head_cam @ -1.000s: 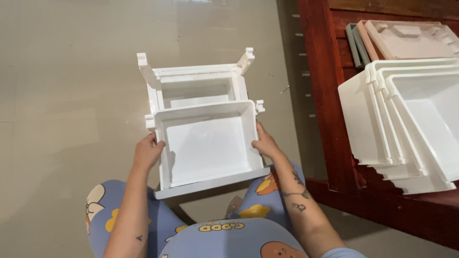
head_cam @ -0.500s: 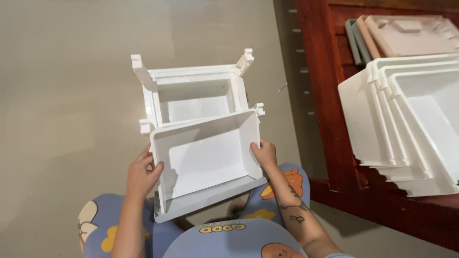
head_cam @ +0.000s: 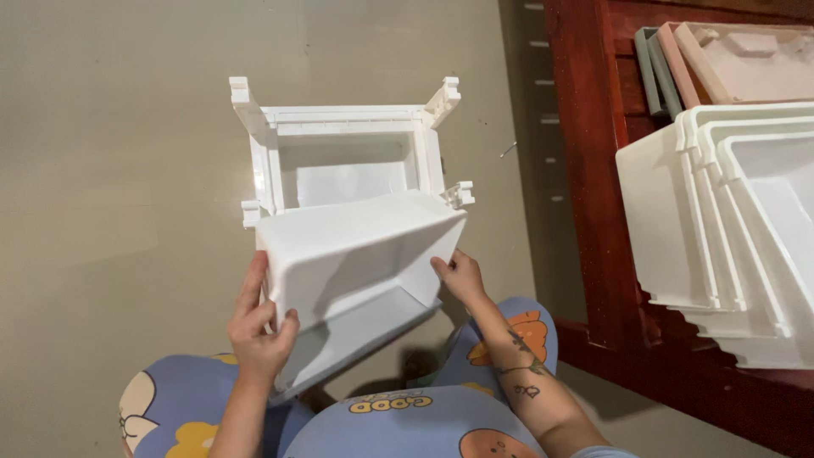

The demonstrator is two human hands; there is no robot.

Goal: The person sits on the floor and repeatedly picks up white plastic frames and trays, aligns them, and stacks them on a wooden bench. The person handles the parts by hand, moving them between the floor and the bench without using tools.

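Both hands grip a white plastic drawer tilted before the white plastic frame: left hand wraps its near-left corner, right hand pinches the right wall. Fitting seems under way; levelling with the opening looks needed.

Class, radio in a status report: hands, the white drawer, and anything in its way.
Left hand and right hand grip the white drawer, tilted, at the mouth of the white frame. Nothing between them. Stacked drawers on the red bench, clear.

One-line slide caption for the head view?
Both hands, left hand and right hand, tilt a white drawer before a white frame on the floor.
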